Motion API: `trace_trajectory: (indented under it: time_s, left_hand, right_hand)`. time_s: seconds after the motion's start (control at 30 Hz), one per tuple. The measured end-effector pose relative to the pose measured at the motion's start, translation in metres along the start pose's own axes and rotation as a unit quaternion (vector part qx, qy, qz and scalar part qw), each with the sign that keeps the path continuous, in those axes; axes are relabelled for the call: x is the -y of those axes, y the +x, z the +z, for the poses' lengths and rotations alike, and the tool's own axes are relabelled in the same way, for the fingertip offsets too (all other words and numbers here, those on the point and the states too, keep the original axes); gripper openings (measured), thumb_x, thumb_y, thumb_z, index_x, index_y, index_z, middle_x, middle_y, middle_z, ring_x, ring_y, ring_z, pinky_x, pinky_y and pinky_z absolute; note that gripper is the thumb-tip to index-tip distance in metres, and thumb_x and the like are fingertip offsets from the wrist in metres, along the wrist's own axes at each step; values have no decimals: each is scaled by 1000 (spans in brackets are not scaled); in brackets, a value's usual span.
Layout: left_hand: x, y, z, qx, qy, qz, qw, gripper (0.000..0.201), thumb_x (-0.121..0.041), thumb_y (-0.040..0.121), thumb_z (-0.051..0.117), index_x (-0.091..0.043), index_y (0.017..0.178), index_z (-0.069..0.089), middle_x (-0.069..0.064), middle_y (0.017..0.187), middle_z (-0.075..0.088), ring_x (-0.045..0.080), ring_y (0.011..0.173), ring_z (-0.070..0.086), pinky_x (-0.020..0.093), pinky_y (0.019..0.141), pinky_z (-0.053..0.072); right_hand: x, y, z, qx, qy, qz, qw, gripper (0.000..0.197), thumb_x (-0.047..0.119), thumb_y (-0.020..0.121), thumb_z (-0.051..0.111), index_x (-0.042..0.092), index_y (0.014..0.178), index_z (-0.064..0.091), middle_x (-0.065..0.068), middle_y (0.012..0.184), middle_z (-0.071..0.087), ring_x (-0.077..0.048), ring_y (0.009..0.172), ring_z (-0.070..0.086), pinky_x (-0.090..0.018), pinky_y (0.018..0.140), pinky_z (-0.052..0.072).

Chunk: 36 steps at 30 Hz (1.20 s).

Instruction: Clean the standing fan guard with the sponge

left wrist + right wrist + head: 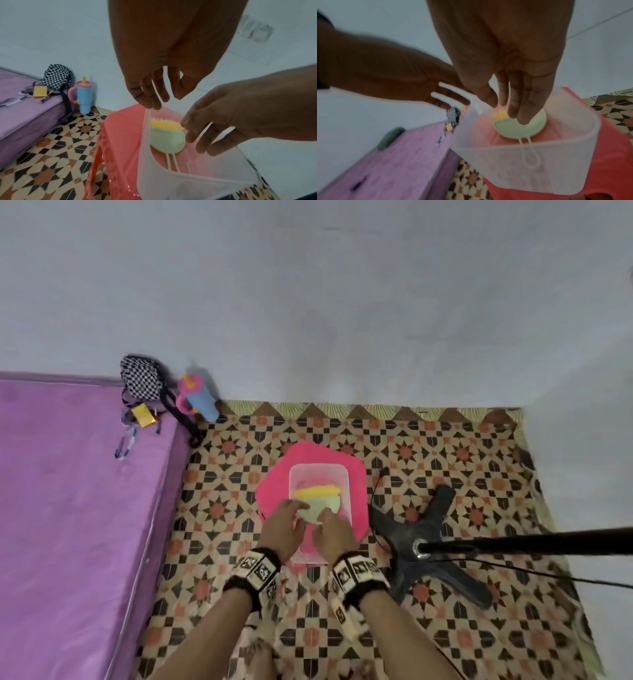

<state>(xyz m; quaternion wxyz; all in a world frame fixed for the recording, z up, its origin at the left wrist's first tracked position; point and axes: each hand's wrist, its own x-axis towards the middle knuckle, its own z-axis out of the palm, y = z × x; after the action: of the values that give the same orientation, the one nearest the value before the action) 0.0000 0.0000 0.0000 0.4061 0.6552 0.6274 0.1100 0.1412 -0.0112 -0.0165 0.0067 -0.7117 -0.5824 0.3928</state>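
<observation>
Both hands [308, 529] reach into the tub [344, 474], partly hiding the sponge [320, 503].

The scrubber [167, 139] is pale green with yellow bristles. It lies in a clear tub [294, 474] on a pink cloth [274, 484] (the mat [445, 460] is star-patterned).

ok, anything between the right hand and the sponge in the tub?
Nothing visible. The right hand reaches into the open translucent plastic tub, fingertips at the round pale-green sponge; no lid in view.
</observation>
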Motion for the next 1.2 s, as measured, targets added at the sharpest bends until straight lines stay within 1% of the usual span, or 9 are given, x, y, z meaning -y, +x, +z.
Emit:
trace_trajectory:
  time_s: [0.13, 0.23, 0.43, 0.53, 0.7, 0.83, 0.97, 1.07, 1.2]
  left_hand:
    - [23, 27, 17, -16, 32, 15, 999, 34, -11, 103, 55, -16, 136, 63, 0, 137, 58, 20, 115, 59, 36, 103, 49]
    - [33, 27, 26, -28, 27, 33, 999, 30, -11, 102, 54, -17, 129, 66, -1, 131, 62, 19, 115, 58, 39, 101, 50]
    - [15, 22, -1, -21, -37, 27, 999, 32, -7, 103, 55, -15, 133, 64, 1, 135, 62, 10, 101, 57, 21, 91, 43]
    - [-15, 5, -30, -9, -65, 23, 998, 47, -12, 105, 56, -16, 151, 49, 7, 153, 50, 18, 122, 57, 31, 106, 46]
    - [-118, -38, -101, 24, -219, 77, 973, 63, -51, 110, 36, -34, 167, 13, -3, 173, 16, 19, 156, 28, 54, 124, 31]
    - [-216, -81, -168, 17, -305, 163, 938, 52, -43, 112, 39, -46, 162, 25, 3, 162, 42, 24, 144, 48, 50, 117, 44]
    - [-307, -130, -231, -66, -361, 245, 898, 47, -18, 112, 46, -32, 156, 40, 9, 137, 58, 19, 115, 68, 27, 84, 59]
    - [-363, -168, -267, -123, -347, 309, 877, 46, -14, 112, 47, -26, 156, 44, 6, 133, 64, 19, 110, 71, 33, 83, 61]
    - [-430, -209, -302, -217, -287, 326, 874, 45, -20, 113, 44, -22, 158, 41, 3, 138, 65, 21, 125, 65, 42, 101, 56]
  right_hand:
    - [-1, 42, 28, -1, -105, 38, 994, 64, 28, 108, 41, -2, 158, 16, -17, 143, 54, -32, 127, 58, -38, 100, 49]
    - [-7, 56, 43, -3, -145, 47, 988, 68, 29, 109, 41, -1, 161, 7, -13, 142, 55, -28, 125, 60, -35, 97, 50]
    - [18, 27, 9, -59, -119, 37, 990, 46, 16, 108, 39, 1, 150, 26, -12, 118, 68, -28, 102, 68, -32, 74, 47]
    - [42, -26, -40, -100, -100, 19, 990, 43, 14, 106, 45, 1, 145, 33, -10, 106, 69, -24, 80, 60, -31, 65, 43]
    - [94, -151, -141, -187, -86, -76, 976, 38, 24, 106, 48, 8, 140, 43, 2, 92, 55, -10, 66, 45, -17, 52, 31]
    - [133, -233, -226, -308, -30, -164, 937, 26, 31, 107, 48, 14, 126, 56, 8, 88, 60, -4, 63, 46, -16, 47, 30]
    - [162, -296, -307, -426, 51, -273, 861, 18, 24, 101, 61, 20, 119, 64, 5, 104, 65, -5, 82, 57, -12, 68, 40]
    - [175, -332, -358, -477, 54, -329, 813, 22, 20, 98, 62, 19, 119, 66, 1, 108, 64, -18, 89, 62, -36, 73, 51]
    - [183, -400, -421, -535, 66, -401, 741, 18, 23, 101, 58, 14, 111, 71, -2, 91, 68, -19, 74, 60, -35, 63, 47]
